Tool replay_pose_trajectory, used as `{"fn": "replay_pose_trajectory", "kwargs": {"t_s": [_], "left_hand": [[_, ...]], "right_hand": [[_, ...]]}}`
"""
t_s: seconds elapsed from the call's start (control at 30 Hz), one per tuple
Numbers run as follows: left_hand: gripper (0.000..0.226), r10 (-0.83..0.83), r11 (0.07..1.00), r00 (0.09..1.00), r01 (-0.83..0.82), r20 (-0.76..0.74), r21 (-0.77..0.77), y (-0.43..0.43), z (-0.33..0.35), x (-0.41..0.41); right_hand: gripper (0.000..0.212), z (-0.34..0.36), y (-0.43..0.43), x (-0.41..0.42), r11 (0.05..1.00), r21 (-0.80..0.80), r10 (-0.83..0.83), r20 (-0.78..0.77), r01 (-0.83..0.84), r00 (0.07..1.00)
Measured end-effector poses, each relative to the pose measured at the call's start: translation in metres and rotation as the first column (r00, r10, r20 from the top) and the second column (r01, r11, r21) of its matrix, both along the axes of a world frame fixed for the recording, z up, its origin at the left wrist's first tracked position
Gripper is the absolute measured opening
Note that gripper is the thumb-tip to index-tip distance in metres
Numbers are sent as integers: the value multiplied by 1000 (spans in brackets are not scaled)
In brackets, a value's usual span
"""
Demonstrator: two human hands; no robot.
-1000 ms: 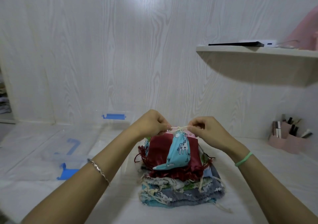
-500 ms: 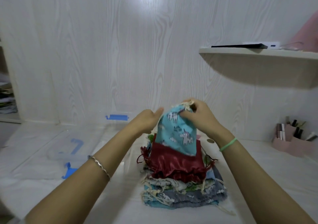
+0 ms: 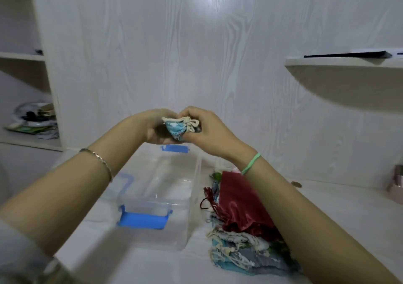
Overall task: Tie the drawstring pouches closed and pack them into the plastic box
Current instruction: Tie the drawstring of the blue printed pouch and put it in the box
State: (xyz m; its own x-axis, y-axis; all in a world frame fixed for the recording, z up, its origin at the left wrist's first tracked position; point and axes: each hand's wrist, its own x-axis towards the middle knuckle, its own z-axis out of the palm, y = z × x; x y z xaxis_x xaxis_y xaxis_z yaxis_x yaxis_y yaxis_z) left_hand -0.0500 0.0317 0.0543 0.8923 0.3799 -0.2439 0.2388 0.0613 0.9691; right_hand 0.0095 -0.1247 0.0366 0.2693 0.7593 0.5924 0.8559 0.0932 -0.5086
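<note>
Blue pouch point(image 3: 175, 129), before hanging loose, now bunched small; fingers point(image 3: 189, 114) of left hand point(image 3: 150, 126) and right hand point(image 3: 210, 132) curled, pinching it. Plastic box point(image 3: 152, 205) now below fingers: probably packing next.

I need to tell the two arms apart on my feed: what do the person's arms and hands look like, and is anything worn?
Both forearms are bare, with no sleeves over them and no gloves. Behind the left hand, a thin metal bracelet circles the wrist. Behind the right hand, the wrist wears a thin light-green band.
</note>
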Motion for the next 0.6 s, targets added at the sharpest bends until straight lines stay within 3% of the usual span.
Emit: {"fn": "replay_pose_trajectory", "kwargs": {"t_s": [0.1, 0.17, 0.27, 0.37, 0.4, 0.5, 0.53, 0.6], "left_hand": [[12, 156, 898, 959, -37, -238, 439, 31, -29, 0], [13, 194, 826, 916, 41, -351, 562, 47, -54, 6], [18, 150, 709, 856, 256, -495, 657, 50, -80, 12], [12, 233, 415, 814, 412, -533, 811, 44, -92, 16], [16, 239, 376, 818, 418, -523, 827, 43, -97, 19], [14, 104, 500, 780, 496, -617, 710, 55, -120, 39], [25, 42, 564, 735, 541, -676, 624, 77, -138, 58], [60, 35, 587, 672, 585, -740, 559, 115, -171, 90]], "right_hand": [[23, -12, 22, -6, 959, -282, 11, 111, 20, 994], [25, -20, 36, -12, 865, -498, 34, 181, 62, 983], [29, -34, 54, -19, 739, -666, 44, 205, 106, 978], [23, -51, 70, -20, 604, -792, 37, 134, 85, 990], [19, -56, 74, -19, 556, -829, 23, 88, 61, 996], [24, -68, 84, -16, 385, -922, -54, -71, -45, 996], [23, -71, 87, -15, 321, -943, -83, -122, -89, 989], [7, -76, 91, -13, 168, -968, -130, -207, -185, 970]]}}
